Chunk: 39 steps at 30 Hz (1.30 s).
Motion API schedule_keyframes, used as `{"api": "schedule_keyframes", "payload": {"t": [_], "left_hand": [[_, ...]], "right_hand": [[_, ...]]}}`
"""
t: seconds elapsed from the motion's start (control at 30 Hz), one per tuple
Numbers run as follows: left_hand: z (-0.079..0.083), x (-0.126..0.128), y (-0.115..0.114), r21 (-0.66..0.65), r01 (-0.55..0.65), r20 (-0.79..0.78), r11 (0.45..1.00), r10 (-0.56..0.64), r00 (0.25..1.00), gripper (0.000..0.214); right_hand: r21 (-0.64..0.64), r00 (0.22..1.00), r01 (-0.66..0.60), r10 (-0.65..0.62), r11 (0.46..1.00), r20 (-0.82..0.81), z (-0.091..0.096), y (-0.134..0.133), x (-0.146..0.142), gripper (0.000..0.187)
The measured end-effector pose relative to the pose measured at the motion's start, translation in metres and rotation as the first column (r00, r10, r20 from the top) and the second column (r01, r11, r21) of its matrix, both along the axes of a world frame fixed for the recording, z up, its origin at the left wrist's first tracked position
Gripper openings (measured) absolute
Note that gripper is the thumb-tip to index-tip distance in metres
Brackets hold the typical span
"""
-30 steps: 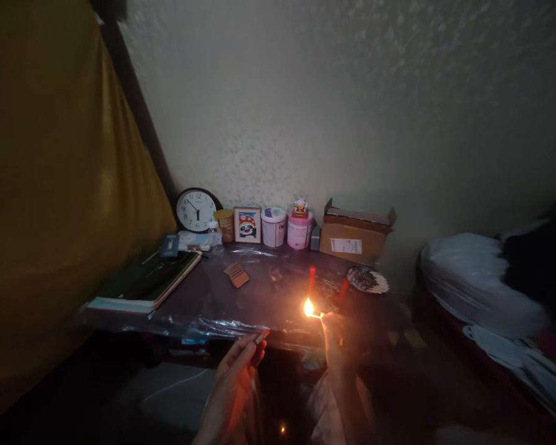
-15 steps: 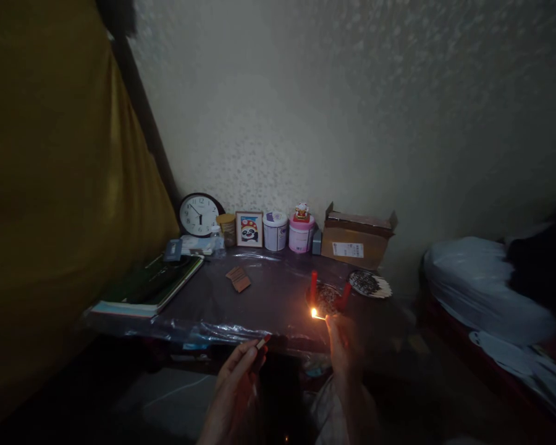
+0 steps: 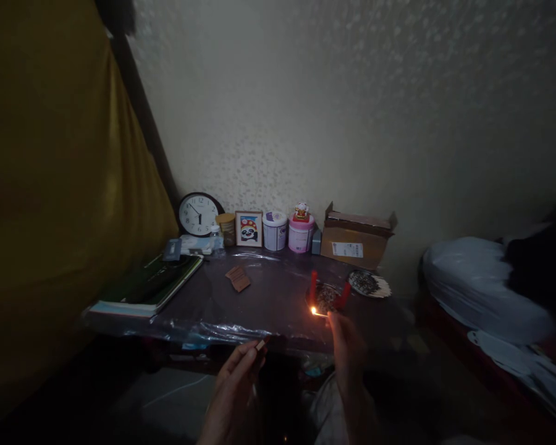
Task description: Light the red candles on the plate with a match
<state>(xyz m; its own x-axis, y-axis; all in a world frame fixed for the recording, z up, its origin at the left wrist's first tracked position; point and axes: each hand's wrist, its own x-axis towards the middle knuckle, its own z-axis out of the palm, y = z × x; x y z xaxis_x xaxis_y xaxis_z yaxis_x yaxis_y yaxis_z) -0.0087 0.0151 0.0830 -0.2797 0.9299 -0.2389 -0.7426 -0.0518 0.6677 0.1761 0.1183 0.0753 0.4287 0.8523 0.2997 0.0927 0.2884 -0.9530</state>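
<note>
My right hand (image 3: pixel 346 343) pinches a burning match (image 3: pixel 319 313), its small flame just in front of two red candles (image 3: pixel 313 284) that stand by a round patterned plate (image 3: pixel 325 296) on the dark table (image 3: pixel 264 296). One candle stands upright, the other leans to the right. My left hand (image 3: pixel 237 383) is closed on a small matchbox (image 3: pixel 260 345), held below the table's front edge. The room is dim.
Along the wall stand a clock (image 3: pixel 197 214), a framed panda picture (image 3: pixel 249 229), two tubs (image 3: pixel 275 230), and a cardboard box (image 3: pixel 356 241). Books (image 3: pixel 148 287) lie at the table's left. A woven fan (image 3: pixel 369 284) lies right of the candles. A bed with bundles (image 3: pixel 482 290) is at right.
The match flame has shrunk and the glow on my hands has faded. My right hand has moved the match a little forward toward the candles. The left hand stays almost still.
</note>
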Motion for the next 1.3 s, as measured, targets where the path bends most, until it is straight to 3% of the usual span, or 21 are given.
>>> {"api": "schedule_keyframes", "payload": {"t": [0.27, 0.5, 0.87, 1.3], "left_hand": [[-0.002, 0.0, -0.003, 0.001, 0.037, -0.061, 0.999, -0.037, 0.997, 0.02], [-0.005, -0.001, -0.003, -0.001, 0.031, -0.061, 1.0, -0.031, 0.998, 0.02], [0.009, 0.002, -0.009, -0.015, 0.004, -0.072, 1.0, -0.005, 0.997, 0.026], [0.008, 0.0, -0.014, -0.033, -0.016, -0.064, 0.999, 0.014, 0.998, 0.033]], "right_hand": [[-0.072, 0.968, -0.09, 0.071, 0.993, -0.24, 0.005, 0.0, -0.001, 0.036], [-0.061, 0.927, -0.157, 0.126, 0.986, -0.353, 0.004, 0.0, 0.0, 0.036], [-0.057, 0.901, -0.188, 0.149, 0.98, -0.407, 0.007, -0.004, -0.002, 0.03], [-0.026, 0.893, -0.225, 0.195, 0.974, -0.406, 0.016, -0.011, -0.001, 0.021]]}}
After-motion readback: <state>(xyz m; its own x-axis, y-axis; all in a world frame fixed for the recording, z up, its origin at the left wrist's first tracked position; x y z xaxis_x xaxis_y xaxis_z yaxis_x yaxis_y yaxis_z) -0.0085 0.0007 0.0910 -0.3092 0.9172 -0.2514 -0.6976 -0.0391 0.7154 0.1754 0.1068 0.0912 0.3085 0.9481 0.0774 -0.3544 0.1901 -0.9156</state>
